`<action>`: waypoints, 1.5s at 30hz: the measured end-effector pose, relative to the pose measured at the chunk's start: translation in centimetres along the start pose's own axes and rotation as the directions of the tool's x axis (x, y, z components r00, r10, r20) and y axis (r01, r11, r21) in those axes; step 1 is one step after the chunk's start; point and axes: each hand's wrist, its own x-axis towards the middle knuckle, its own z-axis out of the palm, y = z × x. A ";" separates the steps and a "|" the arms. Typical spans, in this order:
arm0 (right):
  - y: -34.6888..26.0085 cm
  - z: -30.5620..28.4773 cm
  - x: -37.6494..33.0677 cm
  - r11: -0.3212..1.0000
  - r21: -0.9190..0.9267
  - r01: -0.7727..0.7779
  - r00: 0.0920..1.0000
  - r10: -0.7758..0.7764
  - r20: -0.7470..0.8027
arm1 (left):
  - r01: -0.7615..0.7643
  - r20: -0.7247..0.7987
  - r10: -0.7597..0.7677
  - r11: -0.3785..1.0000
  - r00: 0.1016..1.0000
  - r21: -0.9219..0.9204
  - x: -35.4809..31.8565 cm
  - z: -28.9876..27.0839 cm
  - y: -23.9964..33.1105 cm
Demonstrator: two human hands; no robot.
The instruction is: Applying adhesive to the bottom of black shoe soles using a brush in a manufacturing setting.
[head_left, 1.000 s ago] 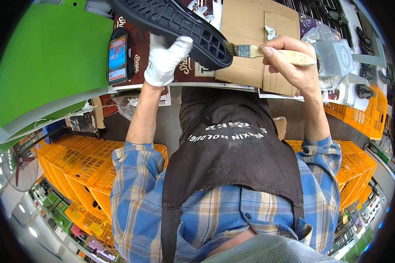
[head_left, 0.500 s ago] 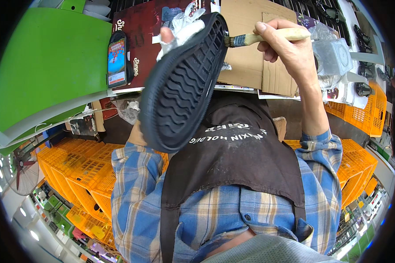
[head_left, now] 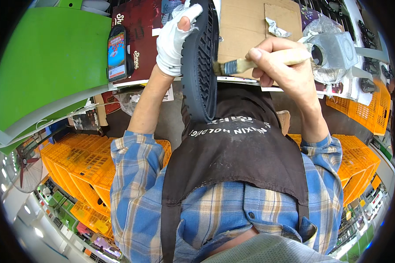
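A black shoe sole [head_left: 200,79] with a wavy tread is tilted steeply on edge, above the table's front edge and my apron. My left hand [head_left: 173,50], in a white glove with a bare fingertip showing, is closed on its left side. In my bare right hand [head_left: 285,70] is a paintbrush [head_left: 231,66] with a pale handle, pinched between thumb and fingers. Its dark bristles point left and meet the right edge of the sole, about halfway along. The side of the sole facing away from the tread is mostly hidden.
Brown cardboard [head_left: 241,33] covers the table behind, with a crumpled white scrap [head_left: 276,28] on it. A translucent plastic container [head_left: 338,50] stands at the right. Left are a phone [head_left: 117,52] and a green surface [head_left: 48,65]. Orange crates [head_left: 85,160] flank me below.
The sole has turned from showing its broad tread to standing nearly on edge, shifting up and right. My gloved left hand came into fuller view. The brush moved down along the sole's edge.
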 end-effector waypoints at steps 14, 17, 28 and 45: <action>6.1 -3.0 1.7 0.282 0.885 -0.369 0.926 0.197 0.323 | 0.053 0.215 -0.066 0.996 0.974 0.068 -0.8 -0.2 0.1; 5.2 -5.3 1.2 0.447 0.887 -0.115 0.989 0.137 0.059 | 0.262 0.244 -0.220 0.953 0.945 -0.155 -0.8 -1.0 3.8; 1.2 -7.1 1.9 0.756 -0.126 0.643 0.732 -0.557 0.392 | 0.536 0.953 -0.128 -0.803 0.273 -0.261 -1.2 -1.4 5.5; 5.7 -8.8 0.4 0.650 -0.645 0.401 0.866 -0.499 0.035 | 0.596 0.957 -0.202 -0.750 0.208 -0.288 -1.8 -0.4 6.1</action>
